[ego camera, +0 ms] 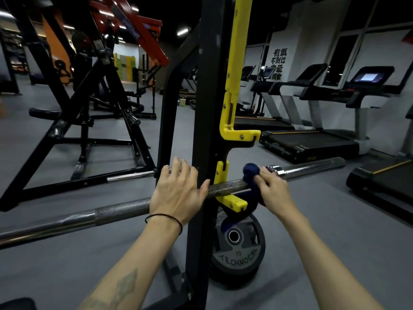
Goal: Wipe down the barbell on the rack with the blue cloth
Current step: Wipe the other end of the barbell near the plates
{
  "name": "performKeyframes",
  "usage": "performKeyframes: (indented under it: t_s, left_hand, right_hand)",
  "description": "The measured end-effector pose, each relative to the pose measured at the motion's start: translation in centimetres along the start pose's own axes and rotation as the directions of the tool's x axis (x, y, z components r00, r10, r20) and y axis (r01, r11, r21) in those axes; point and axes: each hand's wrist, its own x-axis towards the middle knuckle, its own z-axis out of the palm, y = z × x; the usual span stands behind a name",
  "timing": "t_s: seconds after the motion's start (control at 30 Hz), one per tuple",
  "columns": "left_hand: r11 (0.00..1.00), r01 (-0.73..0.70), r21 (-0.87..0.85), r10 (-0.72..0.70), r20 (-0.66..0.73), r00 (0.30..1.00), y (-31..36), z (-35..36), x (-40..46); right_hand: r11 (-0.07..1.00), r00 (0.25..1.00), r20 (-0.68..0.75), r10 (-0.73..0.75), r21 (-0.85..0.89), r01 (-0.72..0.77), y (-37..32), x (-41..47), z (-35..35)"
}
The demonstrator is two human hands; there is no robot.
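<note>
Barbell (120,211) lies across the rack (202,135), resting in the lower yellow hook (231,201), running from low left to upper right. Cloth (251,173), dark blue, is bunched over the bar just right of the hook, near the collar and sleeve.

Hands: right hand (271,186) holds the cloth against the bar, fingers curled round it. Left hand (177,191) rests on the bar just left of the upright, palm down, fingers spread and loosely bent; thumb reaches toward the hook. We cannot tell whether the fingers wrap under the bar.

Risks, as we judge them:
- The bar could roll or slide in the hook under sideways wiping; the left hand appears to steady it.
- The hanging tail of cloth below the bar could snag on the hook.
- The stretch of bar inside the hook and behind the upright is hard to reach; it may go unwiped.

Surroundings: a plate (238,245) leans at the rack foot, directly below the cloth. Upper yellow hook (237,117) is above. Treadmills (312,139) stand to the right, well apart; another frame (89,121) stands to the left on grey floor (335,231).
</note>
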Motion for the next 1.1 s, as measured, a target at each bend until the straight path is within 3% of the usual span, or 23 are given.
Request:
performKeyframes:
  t_s: [0.07,0.17,0.27,0.37,0.47,0.57,0.7,0.8,0.87,0.93,1.0,1.03,1.1]
  left_hand:
    - [1.000,-0.003,0.014,0.003,-0.016,1.000,-0.1,-0.1,0.2]
    - [0.996,-0.089,-0.004,0.089,-0.057,0.994,-0.3,-0.1,0.0]
    - [0.963,-0.268,-0.015,0.265,-0.119,0.957,-0.6,0.0,-0.8]
    - [0.931,-0.365,0.017,0.365,-0.059,0.929,-0.8,0.4,-1.4]
    - [0.948,-0.315,0.040,0.313,0.048,0.949,-0.5,-0.7,-1.1]
    - [0.959,-0.276,0.070,0.267,0.107,0.958,-0.1,-1.2,-0.6]
    - [0.972,-0.228,0.064,0.220,0.116,0.969,0.2,-1.3,0.0]
    - [0.982,-0.179,-0.055,0.186,0.214,0.959,0.2,-1.5,1.2]
    - [0.968,-0.062,-0.242,0.161,0.414,0.896,-0.1,-1.6,2.6]
    - [0.840,0.237,-0.487,0.178,0.662,0.728,-0.7,-1.3,3.7]
    - [0.715,0.427,-0.554,0.244,0.770,0.589,-1.2,-1.2,4.5]
    - [0.711,0.420,-0.564,0.263,0.767,0.585,-1.3,-1.2,4.7]
    - [0.787,0.270,-0.555,0.243,0.681,0.691,-1.0,-1.6,4.7]
  right_hand:
    - [0.995,0.993,-0.109,0.046,0.089,-0.036,-0.6,-1.1,1.1]
    - [0.978,0.995,-0.010,-0.098,0.183,0.099,-2.5,-3.0,2.7]
    - [0.950,0.946,0.135,-0.293,0.149,0.273,-1.6,-2.8,2.3]
    - [0.979,0.976,0.079,-0.205,0.024,0.204,0.7,-0.8,0.5]
    - [0.997,0.992,-0.102,-0.077,0.011,0.079,1.4,-0.5,0.4]
    - [0.981,0.991,-0.137,0.004,0.191,0.022,-0.1,-1.4,2.3]
    - [0.949,0.983,0.008,-0.183,0.264,0.174,-1.0,-2.5,3.2]
    - [0.955,0.953,0.071,-0.295,0.059,0.291,0.5,-1.6,1.8]
    - [0.965,0.973,0.030,-0.229,-0.128,0.231,1.7,0.0,0.5]
    - [0.970,0.991,-0.040,-0.130,-0.212,0.119,1.7,1.1,0.1]
    - [0.982,0.993,-0.036,-0.111,-0.159,0.104,0.8,1.4,1.2]
    - [0.991,0.994,-0.016,-0.106,-0.083,0.105,0.1,1.0,1.8]
    - [0.979,0.979,-0.001,-0.202,0.031,0.202,-0.7,-0.5,2.6]
